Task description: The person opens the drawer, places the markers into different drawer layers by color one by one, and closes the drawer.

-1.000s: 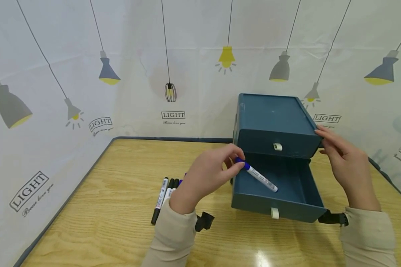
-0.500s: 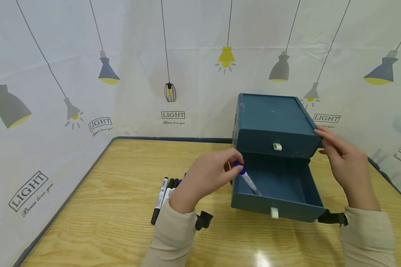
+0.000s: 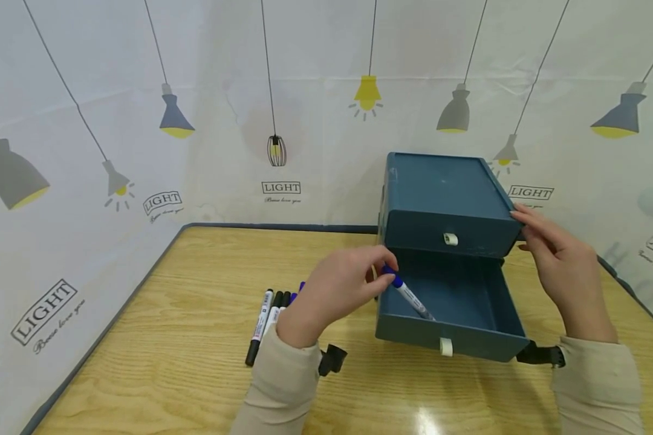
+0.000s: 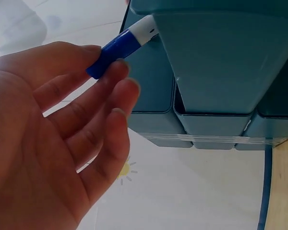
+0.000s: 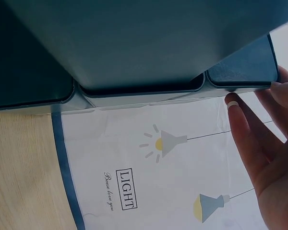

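My left hand (image 3: 343, 284) pinches a marker (image 3: 413, 299) by its blue cap, between thumb and fingertips. The marker's white body slants down into the pulled-out drawer (image 3: 481, 302) of a blue-green drawer unit (image 3: 446, 187). In the left wrist view the blue cap (image 4: 116, 52) shows between the fingers, with part of the white barrel beyond it. My right hand (image 3: 568, 266) rests its fingertips on the upper right edge of the unit. Seen from the right wrist, its thumb and fingers (image 5: 240, 124) touch the unit's top corner.
Several markers (image 3: 263, 320) with black and blue caps lie on the wooden table (image 3: 168, 362), partly hidden by the left wrist. The upper drawer, with a white pull tab (image 3: 450, 240), is pushed in. A curtain (image 3: 315, 121) printed with lamps hangs behind the table.
The marker has swung to a steeper slant, its white end moving left and toward the drawer's front, then slightly right. My left hand has lowered a little; the right hand stays put.
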`<state>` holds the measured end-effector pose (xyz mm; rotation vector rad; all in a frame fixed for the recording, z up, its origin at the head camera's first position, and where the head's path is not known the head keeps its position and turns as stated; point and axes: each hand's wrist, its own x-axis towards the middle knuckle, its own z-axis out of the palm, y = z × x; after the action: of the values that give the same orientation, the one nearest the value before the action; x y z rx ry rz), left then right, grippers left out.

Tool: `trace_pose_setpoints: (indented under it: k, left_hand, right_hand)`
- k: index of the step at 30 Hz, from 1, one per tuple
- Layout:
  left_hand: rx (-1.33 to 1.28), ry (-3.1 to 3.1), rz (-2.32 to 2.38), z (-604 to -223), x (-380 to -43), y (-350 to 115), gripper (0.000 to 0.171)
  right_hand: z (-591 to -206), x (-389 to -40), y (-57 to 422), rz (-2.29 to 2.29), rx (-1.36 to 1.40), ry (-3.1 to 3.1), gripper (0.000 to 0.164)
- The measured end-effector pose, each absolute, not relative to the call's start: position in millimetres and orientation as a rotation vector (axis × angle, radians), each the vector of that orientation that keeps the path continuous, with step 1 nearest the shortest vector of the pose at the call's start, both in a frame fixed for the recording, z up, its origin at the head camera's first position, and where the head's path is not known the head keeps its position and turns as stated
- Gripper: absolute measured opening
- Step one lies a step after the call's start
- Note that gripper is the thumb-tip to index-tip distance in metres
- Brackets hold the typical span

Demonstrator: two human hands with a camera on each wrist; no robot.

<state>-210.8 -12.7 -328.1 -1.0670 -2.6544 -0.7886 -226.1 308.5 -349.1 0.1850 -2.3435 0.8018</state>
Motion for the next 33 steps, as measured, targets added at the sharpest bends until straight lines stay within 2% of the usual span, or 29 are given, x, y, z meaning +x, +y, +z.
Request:
trace_pose_setpoints:
  k: [33]
  left_hand:
    - [-1.118, -2.963, -0.584, -336, -207, 1, 0.019]
  right_hand:
    - [-350, -226, 309, 0.794, 0.180, -2.339, 0.035]
